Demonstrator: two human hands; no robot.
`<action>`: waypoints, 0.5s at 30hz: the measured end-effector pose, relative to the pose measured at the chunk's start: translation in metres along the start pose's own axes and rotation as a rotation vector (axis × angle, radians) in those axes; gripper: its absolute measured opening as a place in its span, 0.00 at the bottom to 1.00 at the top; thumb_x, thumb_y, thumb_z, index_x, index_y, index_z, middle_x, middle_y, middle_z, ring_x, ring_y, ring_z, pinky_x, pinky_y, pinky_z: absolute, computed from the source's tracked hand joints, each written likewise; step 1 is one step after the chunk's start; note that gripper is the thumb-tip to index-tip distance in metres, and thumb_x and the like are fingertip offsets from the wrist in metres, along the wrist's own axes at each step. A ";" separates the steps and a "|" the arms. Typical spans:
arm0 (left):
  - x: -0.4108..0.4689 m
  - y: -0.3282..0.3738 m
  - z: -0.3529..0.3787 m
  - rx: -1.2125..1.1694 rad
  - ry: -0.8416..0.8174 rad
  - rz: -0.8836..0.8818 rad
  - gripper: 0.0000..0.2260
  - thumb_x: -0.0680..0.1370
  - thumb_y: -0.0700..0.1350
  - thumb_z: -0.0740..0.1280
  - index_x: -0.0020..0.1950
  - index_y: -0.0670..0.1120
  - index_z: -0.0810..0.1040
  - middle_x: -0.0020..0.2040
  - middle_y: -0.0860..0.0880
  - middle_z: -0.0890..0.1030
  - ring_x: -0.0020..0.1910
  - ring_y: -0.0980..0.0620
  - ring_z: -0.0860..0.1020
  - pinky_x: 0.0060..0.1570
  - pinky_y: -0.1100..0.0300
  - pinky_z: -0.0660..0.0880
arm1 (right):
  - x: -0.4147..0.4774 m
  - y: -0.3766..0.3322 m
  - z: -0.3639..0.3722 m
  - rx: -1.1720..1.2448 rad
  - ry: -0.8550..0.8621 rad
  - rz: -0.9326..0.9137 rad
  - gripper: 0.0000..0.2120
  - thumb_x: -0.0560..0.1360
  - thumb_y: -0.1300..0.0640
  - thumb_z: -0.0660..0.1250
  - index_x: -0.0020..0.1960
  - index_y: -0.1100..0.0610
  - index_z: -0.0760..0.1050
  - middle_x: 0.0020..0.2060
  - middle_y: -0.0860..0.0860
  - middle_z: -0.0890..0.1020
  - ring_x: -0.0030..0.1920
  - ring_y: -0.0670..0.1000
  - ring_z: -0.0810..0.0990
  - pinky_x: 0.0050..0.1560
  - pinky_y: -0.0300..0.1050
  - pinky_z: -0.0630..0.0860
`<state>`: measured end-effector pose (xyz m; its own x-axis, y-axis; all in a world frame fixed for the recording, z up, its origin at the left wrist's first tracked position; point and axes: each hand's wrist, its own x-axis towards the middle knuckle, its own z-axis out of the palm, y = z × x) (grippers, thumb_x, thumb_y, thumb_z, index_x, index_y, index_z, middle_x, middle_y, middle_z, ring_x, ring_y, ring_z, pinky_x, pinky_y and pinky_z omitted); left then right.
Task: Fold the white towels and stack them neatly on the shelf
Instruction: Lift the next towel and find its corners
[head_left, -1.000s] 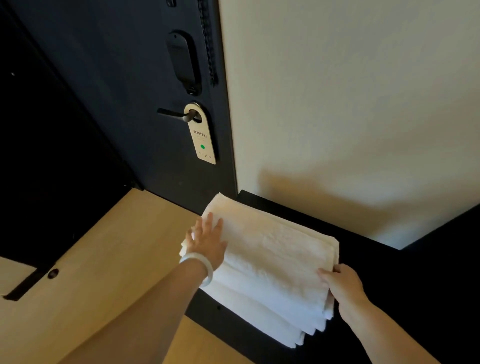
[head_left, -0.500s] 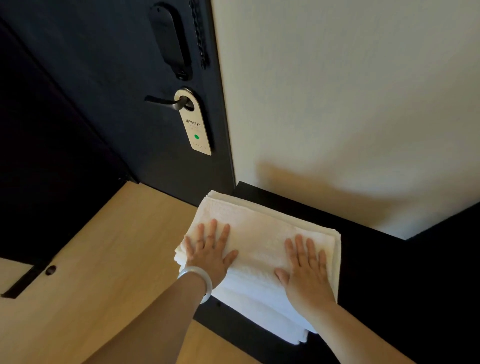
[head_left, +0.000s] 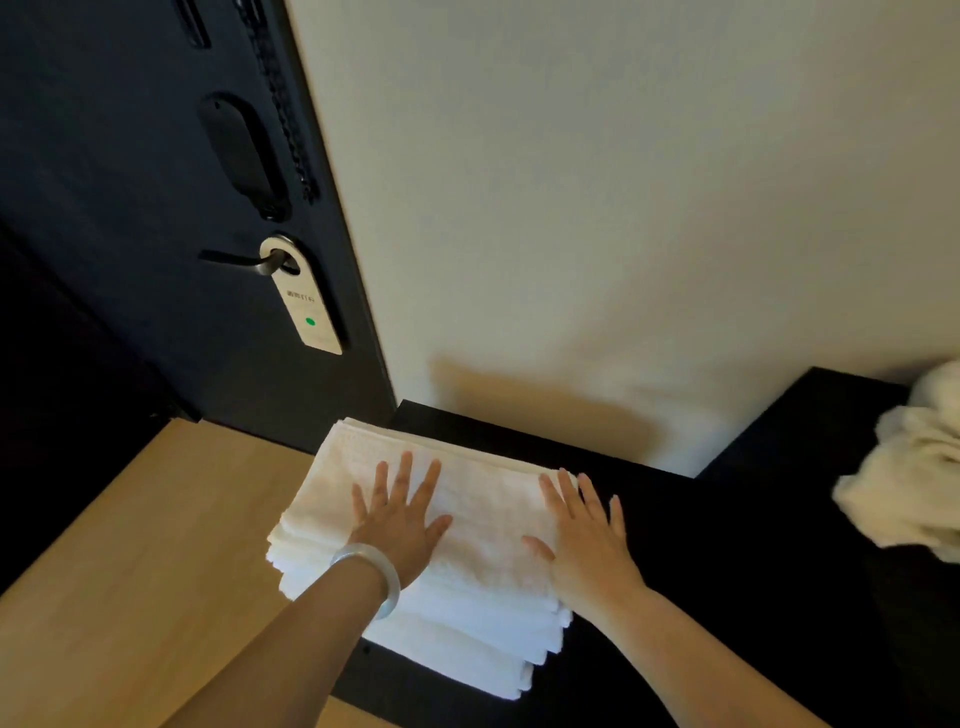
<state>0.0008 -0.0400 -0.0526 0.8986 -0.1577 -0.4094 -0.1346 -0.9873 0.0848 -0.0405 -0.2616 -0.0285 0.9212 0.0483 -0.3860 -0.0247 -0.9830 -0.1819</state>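
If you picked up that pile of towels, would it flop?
Probably flop: the towel stack is soft cloth, and its front layers lie stepped. Many layers suggest it is fairly heavy. Pushed, top towels might slide; the left hand and right hand press it flat.

Carrying surface: black shelf (head_left: 727, 545), matte, dark, running along the foot of the pale wall (head_left: 623, 260); deeper at the right end. Item 1: stack of folded white towels (head_left: 488, 519), several layers, lying flat at the shelf's left end. Layer edges show stepped at the near right corner, not quite flush. Left part of the stack overhangs the shelf's left edge, above the light wooden floor (head_left: 156, 571). Back edge of the stack sits near the wall; touching or not cannot be told. Item 2: loose heap of white towel (head_left: 914, 478), unfolded, crumpled, at the far right, cut by the frame edge, well apart from the stack. Bare black surface between the two.
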 end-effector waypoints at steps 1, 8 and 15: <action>0.000 0.019 -0.010 0.010 0.008 0.037 0.31 0.79 0.66 0.39 0.76 0.58 0.29 0.78 0.48 0.31 0.77 0.40 0.35 0.74 0.38 0.39 | -0.007 0.012 -0.013 0.011 0.029 0.021 0.35 0.82 0.38 0.48 0.80 0.49 0.36 0.79 0.50 0.39 0.78 0.53 0.35 0.77 0.60 0.37; -0.009 0.183 -0.066 -0.042 0.148 0.325 0.46 0.53 0.74 0.16 0.72 0.62 0.26 0.80 0.49 0.37 0.78 0.42 0.40 0.74 0.40 0.44 | -0.073 0.129 -0.092 0.029 0.275 0.141 0.34 0.82 0.38 0.48 0.80 0.49 0.36 0.79 0.48 0.37 0.78 0.52 0.33 0.77 0.58 0.38; -0.050 0.374 -0.092 -0.029 0.226 0.552 0.32 0.81 0.64 0.49 0.75 0.62 0.29 0.78 0.52 0.32 0.78 0.45 0.35 0.76 0.42 0.45 | -0.155 0.305 -0.125 0.067 0.447 0.212 0.32 0.79 0.36 0.45 0.74 0.42 0.29 0.72 0.42 0.29 0.77 0.49 0.30 0.74 0.50 0.31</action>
<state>-0.0566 -0.3992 0.0829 0.7659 -0.6360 -0.0947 -0.5985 -0.7589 0.2567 -0.1425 -0.5911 0.0889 0.9693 -0.2460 0.0019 -0.2404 -0.9488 -0.2047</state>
